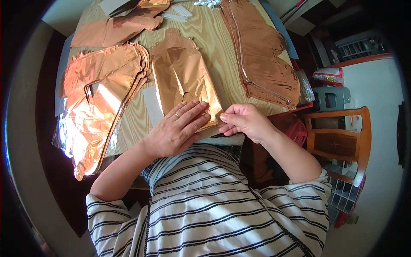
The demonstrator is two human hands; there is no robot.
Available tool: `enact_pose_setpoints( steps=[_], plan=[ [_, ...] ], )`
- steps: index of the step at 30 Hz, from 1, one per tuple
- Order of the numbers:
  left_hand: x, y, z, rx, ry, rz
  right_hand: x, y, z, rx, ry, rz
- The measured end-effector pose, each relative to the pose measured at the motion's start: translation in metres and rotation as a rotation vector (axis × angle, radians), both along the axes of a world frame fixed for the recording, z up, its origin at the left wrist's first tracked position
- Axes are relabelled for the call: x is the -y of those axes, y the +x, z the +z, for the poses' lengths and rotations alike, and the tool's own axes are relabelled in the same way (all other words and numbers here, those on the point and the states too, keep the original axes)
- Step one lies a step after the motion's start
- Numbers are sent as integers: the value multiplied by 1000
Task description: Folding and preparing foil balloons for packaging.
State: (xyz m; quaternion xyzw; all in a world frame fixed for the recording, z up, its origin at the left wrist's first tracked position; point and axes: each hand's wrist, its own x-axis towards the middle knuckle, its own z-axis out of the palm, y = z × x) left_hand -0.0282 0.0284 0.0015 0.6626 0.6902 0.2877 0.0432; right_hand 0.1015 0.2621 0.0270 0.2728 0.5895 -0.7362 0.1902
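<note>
A flat, uninflated copper-coloured foil balloon [174, 64] lies in front of me at the table's near edge, partly folded and creased. My left hand [173, 130] rests on its near part, palm down, fingers stretched out, with a ring on one finger. At the balloon's near right corner, my right hand [246, 122] pinches the foil edge between thumb and fingers. A white sheet [153, 103] shows from under the balloon's left side. My left hand hides some of the near foil.
Stacked copper foil balloons lie to the left [102, 111], with more foil [105, 33] behind. Another foil stack [257, 47] covers the right side. Clear straws [177, 13] and small white pieces [207, 3] sit at the back of the wooden table [214, 55]. A wooden chair [361, 141] stands at right.
</note>
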Motion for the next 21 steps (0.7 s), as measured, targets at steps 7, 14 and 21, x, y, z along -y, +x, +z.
enact_pose_setpoints(
  steps=[7, 14, 21],
  plan=[
    [8, 0, 6, -68, 43, 103, 2, 0, -5, -140, -21, -21],
    [55, 21, 16, 212, 183, 573, -5, 7, -18, -185, -129, -141],
    [70, 30, 23, 1474, 13, 682, -3, 9, -22, -194, -201, -166]
  ],
)
